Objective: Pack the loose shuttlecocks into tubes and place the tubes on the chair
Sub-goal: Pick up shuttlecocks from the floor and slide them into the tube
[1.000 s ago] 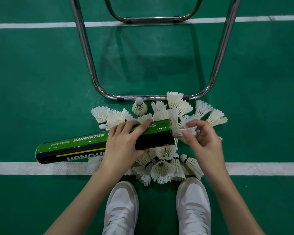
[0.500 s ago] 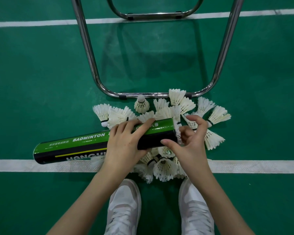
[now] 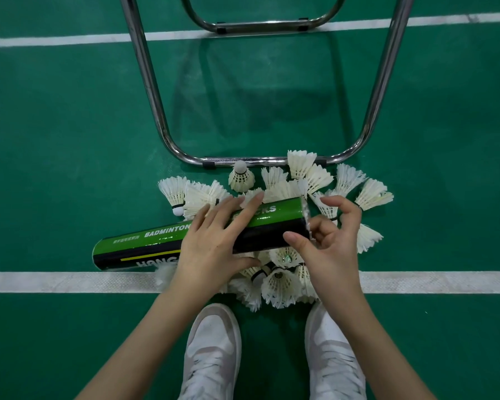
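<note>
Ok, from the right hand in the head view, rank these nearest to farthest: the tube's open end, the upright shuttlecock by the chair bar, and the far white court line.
1. tube: its open end sits right at the right hand, touching the fingertips.
2. upright shuttlecock: up and left, just below the chair frame bar.
3. far white line: top of view, beyond the chair.

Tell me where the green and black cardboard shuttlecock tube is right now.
In the head view, the green and black cardboard tube lies sideways at centre, gripped by the left hand above the white shuttlecock pile, its open end at the right hand.
</note>
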Demonstrator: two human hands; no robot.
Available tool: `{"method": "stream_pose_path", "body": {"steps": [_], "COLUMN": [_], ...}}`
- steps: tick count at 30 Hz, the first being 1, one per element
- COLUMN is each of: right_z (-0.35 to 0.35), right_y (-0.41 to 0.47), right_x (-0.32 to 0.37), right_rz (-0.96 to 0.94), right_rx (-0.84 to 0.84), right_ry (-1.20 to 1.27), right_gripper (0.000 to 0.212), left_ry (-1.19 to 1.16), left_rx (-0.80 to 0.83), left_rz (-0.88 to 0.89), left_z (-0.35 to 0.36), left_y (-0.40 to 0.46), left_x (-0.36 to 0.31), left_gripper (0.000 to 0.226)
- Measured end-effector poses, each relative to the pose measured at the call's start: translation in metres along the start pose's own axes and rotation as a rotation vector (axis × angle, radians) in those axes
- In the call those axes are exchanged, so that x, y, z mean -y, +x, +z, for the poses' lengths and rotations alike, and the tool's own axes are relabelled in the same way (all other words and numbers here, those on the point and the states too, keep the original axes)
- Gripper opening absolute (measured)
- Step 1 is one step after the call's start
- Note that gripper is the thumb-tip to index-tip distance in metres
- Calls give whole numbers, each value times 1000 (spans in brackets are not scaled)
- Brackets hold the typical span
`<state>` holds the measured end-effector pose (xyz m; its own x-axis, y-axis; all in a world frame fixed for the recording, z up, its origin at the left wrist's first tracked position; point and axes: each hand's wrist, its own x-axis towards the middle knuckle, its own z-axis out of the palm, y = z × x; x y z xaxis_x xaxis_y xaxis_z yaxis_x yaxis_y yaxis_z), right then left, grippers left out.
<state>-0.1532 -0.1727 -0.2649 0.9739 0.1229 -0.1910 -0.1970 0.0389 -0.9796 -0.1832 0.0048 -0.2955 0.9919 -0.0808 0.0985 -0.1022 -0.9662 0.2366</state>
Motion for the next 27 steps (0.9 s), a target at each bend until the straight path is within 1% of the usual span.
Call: {"method": "stream_pose_path", "body": {"steps": [2,4,8,10,13,16,21,23,27], "right_z": [-5,-9,-11,-13,-16,-18,-15,-13,-16], "right_y": [2,3,3,4,4,3,2,3,4], "right_x": [1,0,-1,0,3,5,4,3,2], "right_rz": [-4,7,28,25,31,48,27,0,7], "right_rx": [-19,-9,92,145,190,205,184,161,135], "right_ry": [8,8,-1,-39,-109,-140,-266,-299,-257], "right_gripper": [63,62,56,52,48,54,78,81,81], "left_ry": [14,27,13,4,-6,6,32,40,37], "left_rx": [31,28,-36,-54,-54,-53,-71,-78,-92], "left_rz": [-29,-49,-70,-74,-84,-92,-63,-55,-46], "left_z": [3,6,6,3,0,-1,-1,-1,-2], "left_y": [-3,-5,-3,-3,-3,-2,0,0,2], "left_x": [8,13,17,16,15,15,10,9,9], "left_gripper": [113,106,87,85,88,91,88,87,87]}}
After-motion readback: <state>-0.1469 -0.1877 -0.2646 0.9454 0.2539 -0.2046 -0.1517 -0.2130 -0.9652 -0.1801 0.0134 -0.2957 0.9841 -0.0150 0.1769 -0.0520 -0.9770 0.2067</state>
